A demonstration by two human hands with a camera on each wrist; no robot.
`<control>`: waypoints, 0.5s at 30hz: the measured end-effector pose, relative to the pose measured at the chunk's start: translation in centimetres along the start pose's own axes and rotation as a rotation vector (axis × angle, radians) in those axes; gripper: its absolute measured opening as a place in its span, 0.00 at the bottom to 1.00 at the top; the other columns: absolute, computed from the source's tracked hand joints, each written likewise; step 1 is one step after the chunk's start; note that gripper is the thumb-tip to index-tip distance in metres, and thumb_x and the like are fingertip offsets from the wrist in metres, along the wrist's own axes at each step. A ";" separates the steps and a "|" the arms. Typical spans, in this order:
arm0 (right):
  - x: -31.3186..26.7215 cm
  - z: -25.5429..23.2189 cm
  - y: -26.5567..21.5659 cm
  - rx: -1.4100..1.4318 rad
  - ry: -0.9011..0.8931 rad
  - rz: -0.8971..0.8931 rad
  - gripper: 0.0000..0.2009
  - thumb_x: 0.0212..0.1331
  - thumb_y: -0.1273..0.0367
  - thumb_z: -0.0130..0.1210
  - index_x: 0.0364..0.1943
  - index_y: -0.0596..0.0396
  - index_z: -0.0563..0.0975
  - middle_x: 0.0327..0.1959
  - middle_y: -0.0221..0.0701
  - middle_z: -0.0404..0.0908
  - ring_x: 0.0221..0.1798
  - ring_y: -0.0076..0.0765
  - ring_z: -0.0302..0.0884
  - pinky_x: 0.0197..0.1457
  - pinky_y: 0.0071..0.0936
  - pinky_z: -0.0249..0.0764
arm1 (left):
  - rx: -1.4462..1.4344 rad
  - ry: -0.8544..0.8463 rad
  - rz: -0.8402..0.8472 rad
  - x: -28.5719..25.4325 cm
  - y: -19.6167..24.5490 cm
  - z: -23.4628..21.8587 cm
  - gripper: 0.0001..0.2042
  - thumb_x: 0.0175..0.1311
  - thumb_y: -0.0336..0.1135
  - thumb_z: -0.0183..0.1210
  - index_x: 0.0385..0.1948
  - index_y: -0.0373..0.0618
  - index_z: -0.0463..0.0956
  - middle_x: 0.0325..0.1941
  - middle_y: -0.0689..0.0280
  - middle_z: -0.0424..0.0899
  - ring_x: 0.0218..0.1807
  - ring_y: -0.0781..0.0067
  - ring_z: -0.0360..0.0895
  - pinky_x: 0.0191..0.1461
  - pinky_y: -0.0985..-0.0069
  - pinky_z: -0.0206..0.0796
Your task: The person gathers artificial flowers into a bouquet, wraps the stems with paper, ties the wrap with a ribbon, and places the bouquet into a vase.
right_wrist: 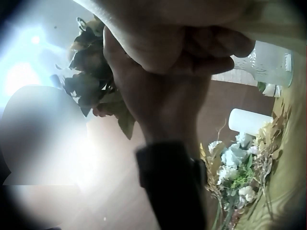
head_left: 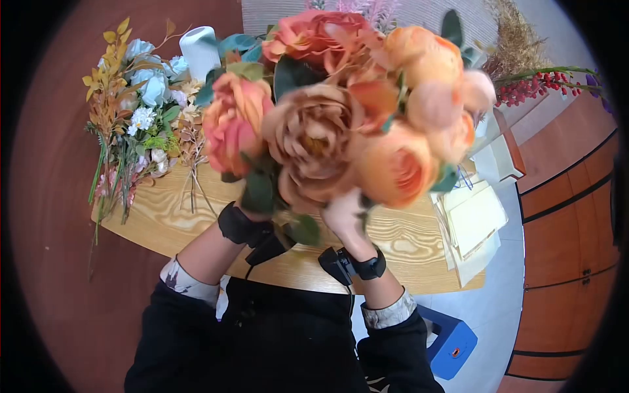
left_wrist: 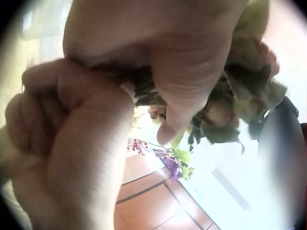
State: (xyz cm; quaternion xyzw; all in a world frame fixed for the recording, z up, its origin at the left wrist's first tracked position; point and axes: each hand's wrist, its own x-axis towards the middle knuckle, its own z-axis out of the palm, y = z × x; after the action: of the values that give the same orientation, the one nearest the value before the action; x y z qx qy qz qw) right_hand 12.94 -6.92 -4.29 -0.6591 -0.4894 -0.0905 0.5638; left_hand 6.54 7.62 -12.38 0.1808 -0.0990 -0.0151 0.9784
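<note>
A large bouquet (head_left: 314,141) of orange, coral and dusty-brown flowers with green leaves is held up over the wooden table, close to the head camera. My left hand (left_wrist: 158,48) grips its bundled stems (left_wrist: 146,88) just below the blooms; in the head view the flowers hide that hand. Directly beneath it, my right hand (head_left: 347,219) has its fingers curled round the lower stems. From the right wrist view, the right hand (right_wrist: 158,33) and the left hand (right_wrist: 153,91) sit against each other, with leaves (right_wrist: 91,72) showing beyond them.
Blue and white flowers (head_left: 152,85) and yellow-brown leaf sprays (head_left: 108,78) lie on the table's (head_left: 406,242) left side beside a white vase (head_left: 200,52). Paper sheets (head_left: 475,219) lie at the right. Red-berry stems (head_left: 537,85) and dried grass (head_left: 517,39) are behind; a blue stool (head_left: 452,344) stands below.
</note>
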 end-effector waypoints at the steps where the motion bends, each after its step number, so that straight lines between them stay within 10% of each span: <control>1: 0.7 -0.3 -1.4 -0.187 -0.019 -0.031 0.23 0.41 0.76 0.56 0.48 0.56 0.72 0.46 0.38 0.75 0.54 0.37 0.69 0.50 0.28 0.69 | 0.044 0.019 -0.010 -0.8 0.3 0.2 0.26 0.63 0.42 0.49 0.61 0.44 0.56 0.62 0.62 0.61 0.61 0.71 0.61 0.65 0.72 0.53; 5: 1.4 -1.9 -3.3 0.143 -0.273 0.173 0.19 0.38 0.80 0.55 0.41 0.56 0.75 0.41 0.36 0.77 0.49 0.35 0.73 0.48 0.25 0.69 | 0.199 0.090 -0.051 -2.1 0.2 1.8 0.25 0.62 0.42 0.51 0.59 0.44 0.57 0.60 0.62 0.63 0.60 0.71 0.62 0.63 0.72 0.54; 8: 1.6 -1.7 -3.6 0.462 -0.353 0.364 0.10 0.41 0.77 0.60 0.31 0.58 0.75 0.23 0.27 0.74 0.28 0.21 0.70 0.26 0.19 0.64 | 0.325 0.136 -0.068 -0.2 0.4 2.5 0.25 0.61 0.42 0.52 0.58 0.44 0.58 0.59 0.62 0.64 0.59 0.72 0.62 0.62 0.73 0.54; 11: 2.6 -3.5 -5.7 1.004 -0.496 0.682 0.14 0.43 0.79 0.58 0.37 0.58 0.73 0.30 0.29 0.75 0.34 0.24 0.72 0.30 0.19 0.69 | 0.454 0.181 -0.086 -0.7 0.8 3.5 0.25 0.60 0.42 0.53 0.57 0.44 0.59 0.57 0.62 0.65 0.57 0.72 0.63 0.61 0.73 0.55; 15: 2.2 -2.4 -4.5 0.785 -0.459 0.770 0.22 0.38 0.78 0.63 0.43 0.59 0.72 0.43 0.31 0.76 0.43 0.26 0.73 0.44 0.24 0.71 | 0.623 0.240 -0.107 -1.1 1.3 4.9 0.25 0.59 0.42 0.54 0.55 0.43 0.61 0.55 0.62 0.66 0.56 0.73 0.64 0.59 0.74 0.56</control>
State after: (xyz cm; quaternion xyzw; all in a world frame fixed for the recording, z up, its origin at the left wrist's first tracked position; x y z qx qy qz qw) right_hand 11.76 -8.25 0.95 -0.5342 -0.3215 0.4527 0.6374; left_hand 4.44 7.15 -7.64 0.4764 0.0268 -0.0140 0.8787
